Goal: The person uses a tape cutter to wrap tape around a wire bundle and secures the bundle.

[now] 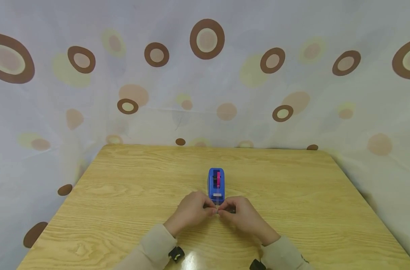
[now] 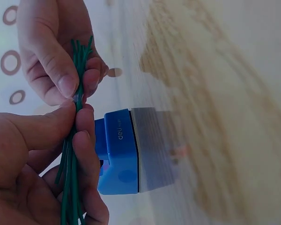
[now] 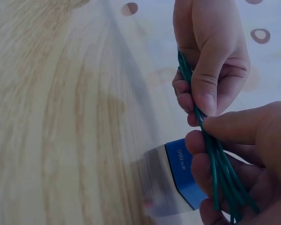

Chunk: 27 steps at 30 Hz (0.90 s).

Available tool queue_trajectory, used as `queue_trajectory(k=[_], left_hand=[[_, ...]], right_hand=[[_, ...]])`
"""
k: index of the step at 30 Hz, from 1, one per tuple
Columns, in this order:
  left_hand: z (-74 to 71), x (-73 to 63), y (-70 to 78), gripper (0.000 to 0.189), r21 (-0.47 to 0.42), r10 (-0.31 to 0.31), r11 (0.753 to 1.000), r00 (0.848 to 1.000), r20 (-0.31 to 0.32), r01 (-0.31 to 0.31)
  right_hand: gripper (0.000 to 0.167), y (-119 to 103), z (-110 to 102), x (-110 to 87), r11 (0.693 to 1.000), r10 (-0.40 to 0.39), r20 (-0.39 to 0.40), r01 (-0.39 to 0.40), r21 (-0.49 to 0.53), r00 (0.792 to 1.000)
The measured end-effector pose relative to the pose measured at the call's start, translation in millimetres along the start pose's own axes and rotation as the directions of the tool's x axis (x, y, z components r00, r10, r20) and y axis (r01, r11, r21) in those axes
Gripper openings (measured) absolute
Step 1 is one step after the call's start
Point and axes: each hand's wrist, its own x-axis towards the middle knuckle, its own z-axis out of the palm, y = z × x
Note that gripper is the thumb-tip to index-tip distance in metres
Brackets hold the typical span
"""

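Note:
My left hand (image 1: 192, 210) and right hand (image 1: 244, 216) meet just in front of a blue tape dispenser (image 1: 211, 189). Between thumb and fingers, both hands pinch a bundle of thin green wires (image 2: 71, 173), side by side near its middle. A small shiny piece of clear tape (image 2: 77, 98) shows on the bundle between the two thumbs. In the right wrist view, the wire ends (image 3: 229, 190) fan out below the right thumb. From the head view the wires are mostly hidden by the fingers. A pink-and-black tape reel (image 1: 218, 180) sits in the dispenser.
The dispenser stands on a light wood-grain table (image 1: 140, 180). Behind and around the table hangs a pale curtain (image 1: 225, 82) with brown and yellow circles. Dark straps (image 1: 176, 254) show at the cream sleeves (image 1: 154, 243).

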Motion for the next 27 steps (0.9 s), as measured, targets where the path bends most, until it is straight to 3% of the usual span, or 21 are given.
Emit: queue_trajectory(k=[7,19,27], left_hand=[[0.3,2.1,-3.3,0.01,-0.016,-0.008,1.0,0.999,0.037,0.009],[-4.5,3.1,-5.0,0.035,-0.097,-0.039,0.994,0.982,0.185,0.058],[-5.8,3.2,-2.2,0.034,-0.087,-0.029,0.995,0.983,0.184,0.045]], right_hand=[[0.007,3.4,2.6,-1.1,0.998,0.005,-0.036,-0.007,-0.062,0.999],[0.008,4.4,5.0,-3.7,0.989,-0.054,-0.092,0.04,-0.144,0.994],[0.01,5.6,7.0,-4.7,0.985,-0.072,-0.128,0.05,-0.167,0.989]])
